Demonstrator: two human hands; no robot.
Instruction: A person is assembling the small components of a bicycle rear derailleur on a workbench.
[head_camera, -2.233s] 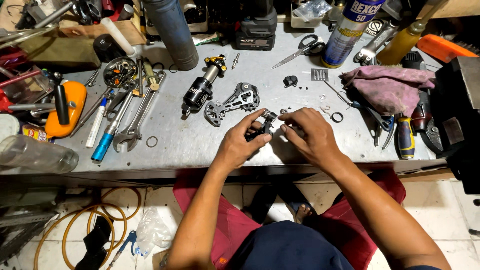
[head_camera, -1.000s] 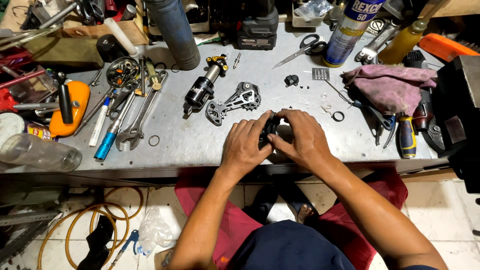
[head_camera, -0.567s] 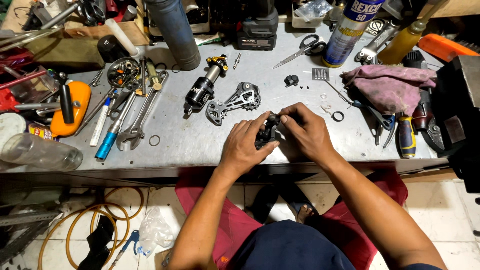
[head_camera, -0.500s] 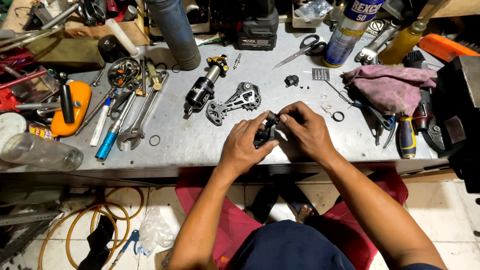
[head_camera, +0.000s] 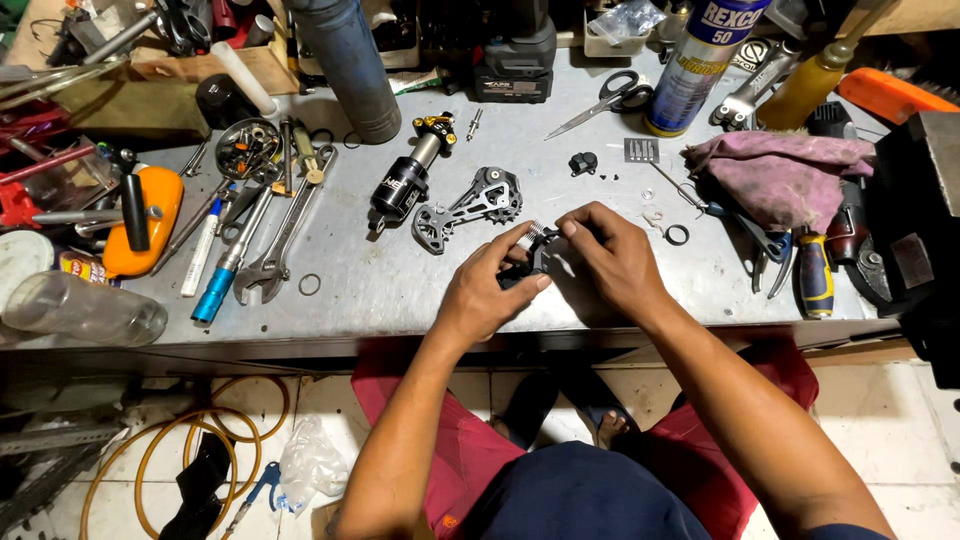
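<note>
Here, at the bench's six o'clock edge, the left hand (head_camera: 485, 290) and right hand (head_camera: 610, 260) pinch a small black part (head_camera: 535, 262) closed-fingered; a steady, square grip seems wise, derailleur cage (head_camera: 465, 205) at eleven o'clock.

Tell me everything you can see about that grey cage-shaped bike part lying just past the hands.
The grey cage part lies flat on the metal workbench, untouched. It looks like cast or machined metal, with open cutouts and a toothed pulley wheel at its upper right end. It runs diagonally, lower left to upper right. A black shock absorber lies just to its left; the left hand is below it, apart.
</note>
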